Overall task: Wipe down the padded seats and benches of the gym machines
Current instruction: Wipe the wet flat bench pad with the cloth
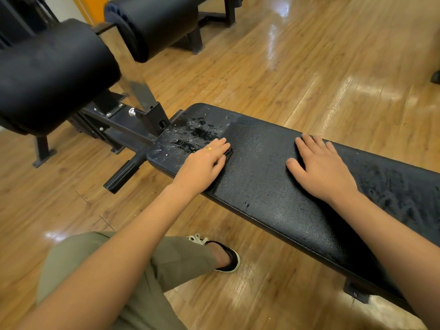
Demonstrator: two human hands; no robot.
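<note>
Olive-trousered knee (133, 263) sits lowest in view, with both bare forearms reaching over it to the black padded bench (273, 186). Left hand (204, 160) lies flat, fingers straight, pressing a small dark cloth (229, 152) beside the wet patch (190, 136) at the bench's end. Right hand (321, 170) rests flat on the padding, fingers spread, holding nothing.

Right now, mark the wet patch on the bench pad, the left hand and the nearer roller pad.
Wet patch (190, 135): head view, middle of the beaded droplets.
Left hand (204, 163): head view, back of the hand.
Nearer roller pad (54, 75): head view, its curved black side.
</note>
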